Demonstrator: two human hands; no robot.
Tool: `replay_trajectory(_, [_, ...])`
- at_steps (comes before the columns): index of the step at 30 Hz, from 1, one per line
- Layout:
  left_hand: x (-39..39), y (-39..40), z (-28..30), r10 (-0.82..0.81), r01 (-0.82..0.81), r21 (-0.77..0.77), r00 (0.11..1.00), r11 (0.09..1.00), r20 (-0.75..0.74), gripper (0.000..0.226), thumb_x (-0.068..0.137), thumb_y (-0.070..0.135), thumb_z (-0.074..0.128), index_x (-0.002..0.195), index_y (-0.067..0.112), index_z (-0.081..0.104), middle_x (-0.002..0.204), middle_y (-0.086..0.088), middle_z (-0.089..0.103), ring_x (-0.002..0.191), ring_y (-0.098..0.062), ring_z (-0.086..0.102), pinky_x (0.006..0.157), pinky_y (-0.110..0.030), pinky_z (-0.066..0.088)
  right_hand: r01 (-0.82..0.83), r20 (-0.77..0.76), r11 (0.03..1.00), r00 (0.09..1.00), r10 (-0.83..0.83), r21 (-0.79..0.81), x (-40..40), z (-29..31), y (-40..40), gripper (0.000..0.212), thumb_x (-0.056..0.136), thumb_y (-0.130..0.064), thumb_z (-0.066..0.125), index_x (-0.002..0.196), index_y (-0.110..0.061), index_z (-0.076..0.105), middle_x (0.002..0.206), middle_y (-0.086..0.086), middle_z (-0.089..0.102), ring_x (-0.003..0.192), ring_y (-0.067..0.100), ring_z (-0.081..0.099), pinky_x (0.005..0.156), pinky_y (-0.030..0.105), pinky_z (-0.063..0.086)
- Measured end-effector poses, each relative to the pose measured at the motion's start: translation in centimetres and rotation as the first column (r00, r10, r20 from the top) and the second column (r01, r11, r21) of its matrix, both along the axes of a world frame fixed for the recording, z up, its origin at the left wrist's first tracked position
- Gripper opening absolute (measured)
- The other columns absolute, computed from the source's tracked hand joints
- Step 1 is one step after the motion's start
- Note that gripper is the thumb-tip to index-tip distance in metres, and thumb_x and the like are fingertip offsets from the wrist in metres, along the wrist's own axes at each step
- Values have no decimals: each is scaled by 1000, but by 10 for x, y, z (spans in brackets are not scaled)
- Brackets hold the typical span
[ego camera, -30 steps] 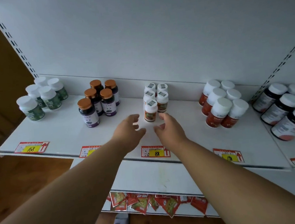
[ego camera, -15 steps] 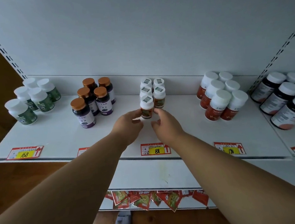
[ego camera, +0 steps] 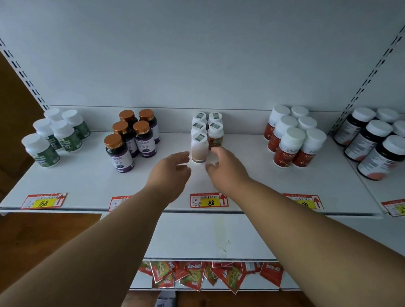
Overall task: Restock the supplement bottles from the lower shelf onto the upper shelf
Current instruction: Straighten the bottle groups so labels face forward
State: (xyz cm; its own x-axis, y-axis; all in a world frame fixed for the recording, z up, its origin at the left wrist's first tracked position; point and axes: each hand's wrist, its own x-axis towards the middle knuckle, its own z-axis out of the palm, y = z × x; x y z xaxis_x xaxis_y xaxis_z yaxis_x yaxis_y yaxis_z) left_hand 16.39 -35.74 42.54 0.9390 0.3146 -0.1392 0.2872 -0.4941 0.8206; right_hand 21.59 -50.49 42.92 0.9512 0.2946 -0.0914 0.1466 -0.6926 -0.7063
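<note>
Shelf (ego camera: 88, 180) — purple bottles (ego camera: 131, 138) left, red bottles (ego camera: 293, 136) right

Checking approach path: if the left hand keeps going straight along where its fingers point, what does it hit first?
Likely the front white-capped bottle of the middle cluster. The left hand is open, fingers aimed up and right at its base with a small gap; depth is unclear from this one view.

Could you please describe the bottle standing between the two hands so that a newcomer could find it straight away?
Find the white shelf and its yellow 88 price tag. Directly behind stands a cluster of small white-capped bottles; take the front bottle, which alone shows a plain pale side rather than an orange label.
</note>
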Motion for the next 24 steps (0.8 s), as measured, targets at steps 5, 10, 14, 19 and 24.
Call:
replay_trajectory(5, [-33, -1, 14, 82, -91, 82, 990, 992, 111, 40, 96, 19, 56, 136, 28, 56, 130, 13, 63, 108, -5, 60, 90, -24, 49, -59, 52, 997, 997, 56, 55, -24, 10, 10, 43, 98, -29, 55, 139, -23, 44, 136, 1, 55, 121, 21, 54, 96, 35, 45])
replay_trajectory(10, [-51, 22, 22, 119, -140, 112, 977, 984, 177, 38, 94, 18, 60, 132, 25, 60, 121, 13, 67, 104, -4, 62, 91, -20, 44, -120, 49, 988, 992, 116, 101, -36, 18, 41, 46, 99, -30, 54, 143, -23, 41, 143, -1, 50, 125, 14, 52, 97, 32, 43])
replay_trajectory(14, [-50, 53, 22, 119, -144, 107, 970, 984, 210, 35, 94, 18, 61, 128, 25, 63, 116, 12, 69, 105, -5, 63, 92, -18, 44, -114, 76, 985, 992, 104, 129, -34, 23, 75, 46, 99, -30, 54, 143, -23, 42, 142, -6, 51, 123, 11, 52, 90, 26, 41])
replay_trajectory(19, [-37, 93, 33, 9, -73, 183, 944, 980, 331, 31, 94, 16, 62, 124, 23, 66, 114, 9, 69, 100, -6, 64, 86, -15, 45, -32, 98, 977, 995, 11, 210, -27, 19, 123, 43, 100, -28, 55, 141, -23, 44, 143, -6, 50, 120, 11, 55, 88, 22, 40])
replay_trajectory(24, [-20, 149, 44, 97, -126, 36, 889, 991, 448, 29, 94, 14, 58, 119, 28, 63, 109, 11, 59, 95, -4, 60, 80, -18, 48, 134, 80, 963, 984, -157, 234, -19, 8, 161, 38, 100, -23, 53, 138, -26, 47, 140, -7, 53, 124, 12, 53, 97, 26, 44])
